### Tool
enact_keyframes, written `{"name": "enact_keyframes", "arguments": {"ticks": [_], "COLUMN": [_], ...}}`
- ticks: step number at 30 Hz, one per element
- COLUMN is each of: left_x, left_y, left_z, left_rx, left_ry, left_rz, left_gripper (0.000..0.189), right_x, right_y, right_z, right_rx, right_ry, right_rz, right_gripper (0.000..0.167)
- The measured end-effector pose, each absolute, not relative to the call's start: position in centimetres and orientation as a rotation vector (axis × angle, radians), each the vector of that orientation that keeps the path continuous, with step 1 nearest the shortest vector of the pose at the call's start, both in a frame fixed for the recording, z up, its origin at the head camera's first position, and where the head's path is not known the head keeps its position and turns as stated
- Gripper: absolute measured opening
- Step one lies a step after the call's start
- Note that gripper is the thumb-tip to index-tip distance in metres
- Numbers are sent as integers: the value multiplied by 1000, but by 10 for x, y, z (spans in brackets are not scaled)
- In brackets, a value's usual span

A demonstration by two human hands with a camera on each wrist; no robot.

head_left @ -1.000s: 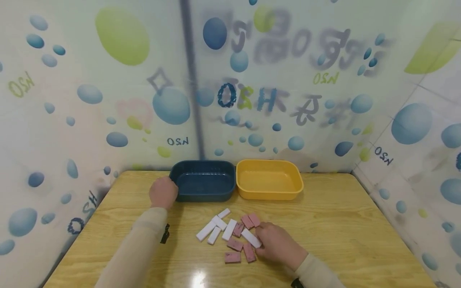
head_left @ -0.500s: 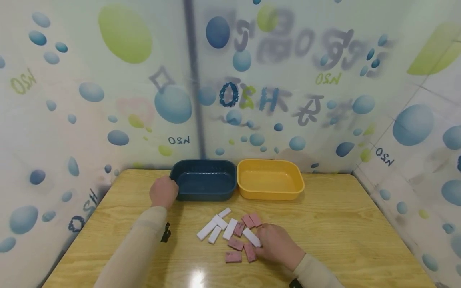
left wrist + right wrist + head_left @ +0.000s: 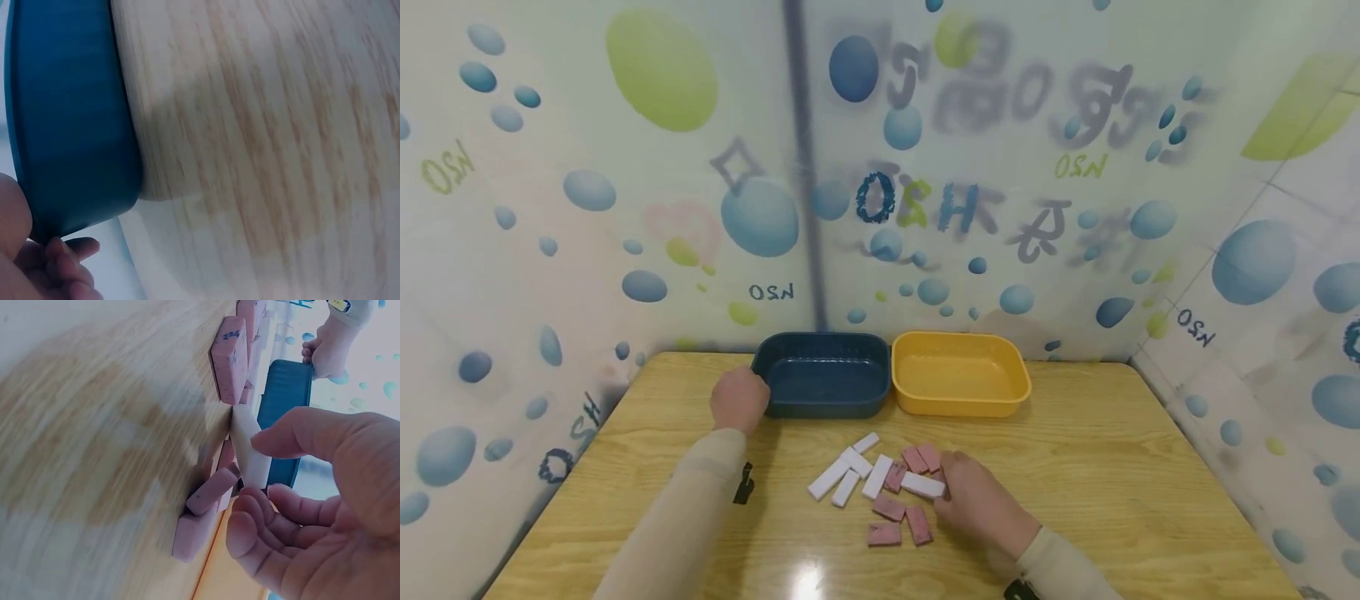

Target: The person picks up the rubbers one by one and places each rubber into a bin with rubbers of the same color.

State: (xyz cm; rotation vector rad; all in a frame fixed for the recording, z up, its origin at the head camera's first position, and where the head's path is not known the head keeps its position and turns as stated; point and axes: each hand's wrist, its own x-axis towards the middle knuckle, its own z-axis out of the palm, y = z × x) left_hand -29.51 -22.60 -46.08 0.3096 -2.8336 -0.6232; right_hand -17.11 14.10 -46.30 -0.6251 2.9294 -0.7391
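Observation:
In the head view my left hand grips the left end of a dark blue tray. The left wrist view shows the thumb and curled fingers at the corner of the blue tray. My right hand pinches the near-right end of a white eraser, a plain rectangular block. Up close, the thumb presses the side of this white eraser and the fingertips meet its end. Around it lie several pink erasers, some with dark marks, and several other white erasers.
A yellow tray stands against the blue tray's right side, near the back edge of the wooden table. Behind the table rises a patterned wall. The erasers lie close together in front of both trays.
The white eraser at my right hand has turned from slanted to nearly level, and that hand has shifted slightly away from me. My left hand stays at the blue tray.

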Motion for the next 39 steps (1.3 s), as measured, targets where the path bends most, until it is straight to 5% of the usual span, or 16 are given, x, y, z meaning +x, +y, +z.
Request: {"name": "enact_keyframes", "arguments": {"ticks": [9, 25, 39], "left_x": [-295, -288, -288], "left_y": [-235, -233, -227], "left_z": [-459, -467, -468], "left_rx": [299, 271, 306], "left_ry": [-2861, -2768, -2728], "left_rz": [-681, -677, -665], "left_gripper": [42, 45, 44], "right_x": [-174, -176, -206], "right_y": [140, 143, 127], "right_z": [-463, -444, -430], "right_rx": [-661, -587, -682], "right_ry": [2967, 2972, 3226], "right_rz": [-721, -710, -779], "right_gripper": [10, 22, 15]}}
